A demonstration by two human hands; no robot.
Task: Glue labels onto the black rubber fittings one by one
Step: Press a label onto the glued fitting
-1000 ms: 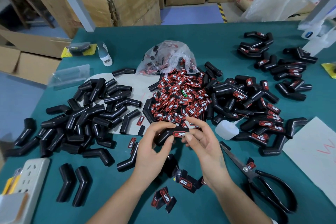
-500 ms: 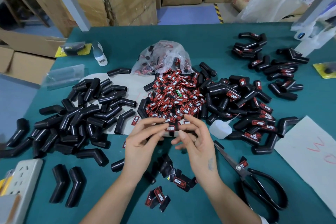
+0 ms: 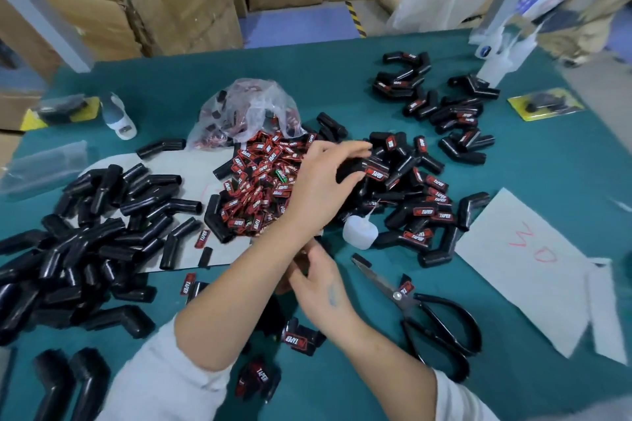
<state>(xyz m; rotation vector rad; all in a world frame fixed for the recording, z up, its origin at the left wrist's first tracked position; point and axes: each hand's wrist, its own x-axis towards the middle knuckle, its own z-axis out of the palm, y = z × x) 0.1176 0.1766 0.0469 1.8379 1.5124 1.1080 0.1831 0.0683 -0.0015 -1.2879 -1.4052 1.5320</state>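
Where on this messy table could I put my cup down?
Bare green table lies beyond the bag, left of the far fittings. Another patch sits between the labelled pile and the yellow card. The middle, around the labels, is crowded.

Left hand: forearm reaching forward and across to the right, fingers extended and spread, thumb curled toward them, back of hand up; right hand: low and near, partly under the left forearm, fingers hidden, grip undeterminable.
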